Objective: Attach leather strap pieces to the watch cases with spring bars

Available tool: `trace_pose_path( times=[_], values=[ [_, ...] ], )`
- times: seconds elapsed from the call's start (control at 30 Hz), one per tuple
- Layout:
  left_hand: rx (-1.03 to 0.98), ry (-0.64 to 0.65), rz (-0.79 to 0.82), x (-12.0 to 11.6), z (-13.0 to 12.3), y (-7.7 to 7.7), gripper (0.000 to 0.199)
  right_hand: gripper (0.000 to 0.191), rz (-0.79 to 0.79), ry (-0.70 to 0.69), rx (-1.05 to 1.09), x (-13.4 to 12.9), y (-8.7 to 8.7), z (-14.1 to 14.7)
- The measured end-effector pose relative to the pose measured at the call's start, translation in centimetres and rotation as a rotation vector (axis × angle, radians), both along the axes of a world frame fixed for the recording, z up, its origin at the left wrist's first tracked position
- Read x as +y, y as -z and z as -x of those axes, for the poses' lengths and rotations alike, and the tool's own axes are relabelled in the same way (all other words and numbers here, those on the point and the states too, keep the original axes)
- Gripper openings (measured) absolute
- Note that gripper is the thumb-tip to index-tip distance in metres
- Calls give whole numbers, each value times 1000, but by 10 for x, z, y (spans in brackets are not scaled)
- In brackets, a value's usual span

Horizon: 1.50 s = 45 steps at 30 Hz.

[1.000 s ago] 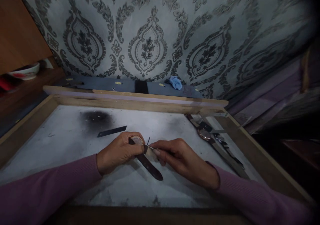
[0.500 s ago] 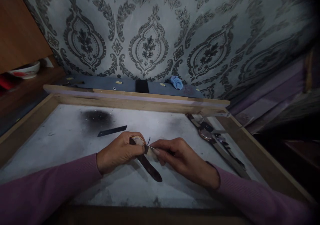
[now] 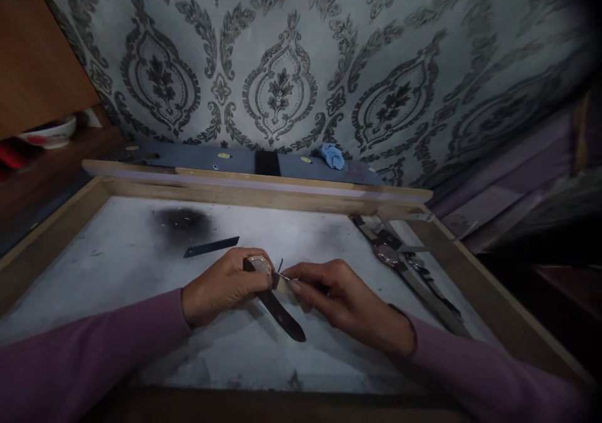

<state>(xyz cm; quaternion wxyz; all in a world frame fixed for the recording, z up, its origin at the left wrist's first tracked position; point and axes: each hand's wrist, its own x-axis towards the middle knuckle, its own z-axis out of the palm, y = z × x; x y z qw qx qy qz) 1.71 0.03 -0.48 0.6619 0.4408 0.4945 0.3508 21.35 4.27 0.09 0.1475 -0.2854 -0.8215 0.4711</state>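
Observation:
My left hand [image 3: 230, 285] is closed around a wristwatch [image 3: 260, 264] with a gold-rimmed case and a dark brown strap [image 3: 282, 318], whose long end hangs down toward me. My right hand [image 3: 333, 291] pinches a thin metal tool [image 3: 283, 277], its tip at the side of the watch where the strap meets the case. The tool's exact kind is hidden by the fingers. A thin dark sliver [image 3: 281, 264] stands up beside the tool's tip. Behind my left hand, a dark flat blade [image 3: 211, 246] lies on the white surface.
Wooden rims [image 3: 263, 196] border the white work surface [image 3: 211, 360]. At the right lie another watch [image 3: 386, 254] and several straps [image 3: 435, 301]. Beyond the back rim, a crumpled blue cloth [image 3: 332, 156] rests against the patterned wall. A bowl [image 3: 49, 131] sits on a shelf at left.

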Motion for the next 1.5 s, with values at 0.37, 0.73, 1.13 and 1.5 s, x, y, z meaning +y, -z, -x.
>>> trace_pose_path(
  times=[0.37,0.73,1.13,1.5],
  values=[
    [-17,3,17,0,0,1,9,24,34,0,55,0,3,0],
    [23,65,-66,0,1,3,11,29,160,27,40,-1,12,-3],
    [-25,15,12,1,-1,-1,11,27,159,10,78,0,8,-3],
    [-85,2,47,1,0,0,12,26,165,6,87,2,7,-3]
  ],
)
